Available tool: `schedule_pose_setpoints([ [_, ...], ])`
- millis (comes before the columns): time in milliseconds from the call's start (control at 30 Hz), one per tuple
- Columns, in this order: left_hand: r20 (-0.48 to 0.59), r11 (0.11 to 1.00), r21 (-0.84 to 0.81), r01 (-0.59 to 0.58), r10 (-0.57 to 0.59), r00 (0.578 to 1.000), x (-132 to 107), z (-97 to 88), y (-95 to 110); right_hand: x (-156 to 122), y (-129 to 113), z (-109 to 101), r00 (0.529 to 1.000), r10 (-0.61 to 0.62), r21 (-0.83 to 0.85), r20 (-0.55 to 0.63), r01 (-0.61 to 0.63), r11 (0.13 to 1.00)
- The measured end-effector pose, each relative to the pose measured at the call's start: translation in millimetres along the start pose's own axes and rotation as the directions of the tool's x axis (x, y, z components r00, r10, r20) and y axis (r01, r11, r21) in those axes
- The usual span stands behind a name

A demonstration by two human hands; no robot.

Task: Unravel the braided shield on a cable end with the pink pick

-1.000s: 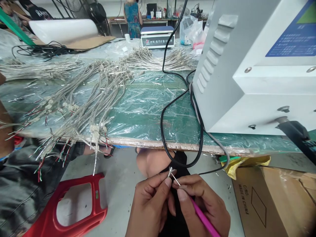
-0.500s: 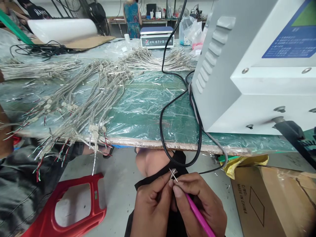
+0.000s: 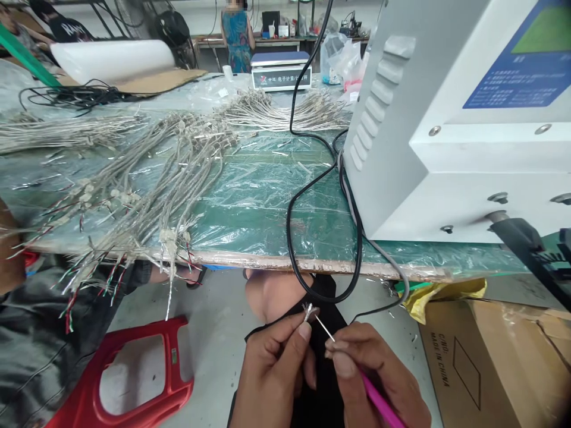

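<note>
Moved: the right hand [image 3: 379, 371] has pulled back a little, so the needle of the pink pick [image 3: 380, 403] now sits just off the wire end.
Left fingers [image 3: 304, 331]: closed, pinching the frayed braided wire end [image 3: 307, 311].
Right fingers [image 3: 343, 364]: closed on the pink handle.
Wire end: just above the left fingers, beside the needle tip.
Best way: small, slow pokes, so thin strands do not snap.
</note>
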State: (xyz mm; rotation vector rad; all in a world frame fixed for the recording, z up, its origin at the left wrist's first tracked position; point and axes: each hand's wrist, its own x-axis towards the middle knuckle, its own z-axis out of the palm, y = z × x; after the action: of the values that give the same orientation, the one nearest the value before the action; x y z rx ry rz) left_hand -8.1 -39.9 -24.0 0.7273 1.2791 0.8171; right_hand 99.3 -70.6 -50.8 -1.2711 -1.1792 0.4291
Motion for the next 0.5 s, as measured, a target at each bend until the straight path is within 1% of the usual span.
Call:
schedule_pose_setpoints([
  [67,-0.008,0.996,-0.082,0.037,-0.038,0.999,0,-1.6,-1,0,2,1,1.000,-0.006,-0.006,0.017,0.006,1.000],
  [167,-0.029,0.983,-0.173,0.052,-0.057,0.998,0,-2.9,-6,1,1,3,0.999,-0.035,-0.017,0.028,0.036,0.999],
  [333,-0.001,0.987,-0.155,0.049,-0.050,0.999,0,-2.0,-9,1,-2,4,0.998,-0.036,-0.023,0.044,0.037,0.999],
  [500,-0.028,0.992,-0.125,0.005,-0.009,1.000,0,-0.9,-10,2,-2,4,0.999,-0.035,-0.008,0.040,0.036,0.999],
])
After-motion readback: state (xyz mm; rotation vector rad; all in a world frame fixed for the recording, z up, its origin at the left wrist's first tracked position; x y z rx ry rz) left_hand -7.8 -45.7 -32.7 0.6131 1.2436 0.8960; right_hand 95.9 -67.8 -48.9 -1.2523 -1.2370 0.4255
